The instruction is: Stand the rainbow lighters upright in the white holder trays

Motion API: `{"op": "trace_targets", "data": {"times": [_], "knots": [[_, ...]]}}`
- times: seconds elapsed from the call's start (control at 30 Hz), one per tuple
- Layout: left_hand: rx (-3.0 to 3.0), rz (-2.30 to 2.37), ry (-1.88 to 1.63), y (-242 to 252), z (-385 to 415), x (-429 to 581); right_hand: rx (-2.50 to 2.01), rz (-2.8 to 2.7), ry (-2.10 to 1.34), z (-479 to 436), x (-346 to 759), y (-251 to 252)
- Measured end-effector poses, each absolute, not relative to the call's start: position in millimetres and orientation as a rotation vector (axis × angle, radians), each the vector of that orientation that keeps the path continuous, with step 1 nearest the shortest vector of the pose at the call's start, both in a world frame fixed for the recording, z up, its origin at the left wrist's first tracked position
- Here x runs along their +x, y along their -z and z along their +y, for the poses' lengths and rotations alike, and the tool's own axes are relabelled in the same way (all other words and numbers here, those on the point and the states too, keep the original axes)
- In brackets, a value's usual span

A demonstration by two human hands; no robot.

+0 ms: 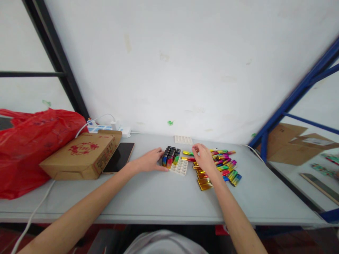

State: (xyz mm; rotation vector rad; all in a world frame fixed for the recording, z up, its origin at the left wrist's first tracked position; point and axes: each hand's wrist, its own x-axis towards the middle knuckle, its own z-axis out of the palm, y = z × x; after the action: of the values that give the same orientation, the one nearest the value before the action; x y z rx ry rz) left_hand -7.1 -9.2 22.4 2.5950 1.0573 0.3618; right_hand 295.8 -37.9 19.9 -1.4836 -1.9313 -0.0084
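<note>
A white tray (pixel 180 168) with rows of round hollows lies on the table. Colourful metallic lighters (pixel 169 159) stand upright with black tops up in its left and back part; hollows show bare at the front and right. My left hand (pixel 151 160) grips the tray's left side, thumb at the front edge and fingers beside the lighters. To the right of the tray lies a loose heap of shiny lighters (pixel 225 165) in gold, red, green and purple. Over the heap's left edge is my right hand (pixel 203 155), its fingertips pinched together; what is between them is hidden.
Another white tray (pixel 183 140) lies by the wall. Left are a black-screened tablet (pixel 119 157), a cardboard box (pixel 82 155), a red plastic bag (pixel 39 148) and a power strip (pixel 102 128). A blue metal frame (pixel 286 102) bounds the right, with cardboard (pixel 286 144) beyond it.
</note>
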Motion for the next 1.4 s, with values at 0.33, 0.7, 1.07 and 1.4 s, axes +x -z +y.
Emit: {"op": "trace_targets", "data": {"times": [0.33, 0.7, 1.07, 1.4], "knots": [[2.593, 1.046, -0.382, -22.5, -9.9, -7.0, -1.706, -2.152, 0.071, -30.4, 299.8, 1.9], [2.602, 1.034, -0.381, -20.2, -8.2, -8.4, -1.795, -2.120, -0.058, -34.4, 298.5, -4.8], [2.611, 1.034, -0.362, -20.3, -7.7, -8.0, -1.440, -1.560, -0.310, -31.1, 289.3, -17.3], [2.606, 1.054, -0.362, -20.5, -9.1, -7.8, -0.995, -1.239, -1.049, -46.4, 267.6, -32.9]]}}
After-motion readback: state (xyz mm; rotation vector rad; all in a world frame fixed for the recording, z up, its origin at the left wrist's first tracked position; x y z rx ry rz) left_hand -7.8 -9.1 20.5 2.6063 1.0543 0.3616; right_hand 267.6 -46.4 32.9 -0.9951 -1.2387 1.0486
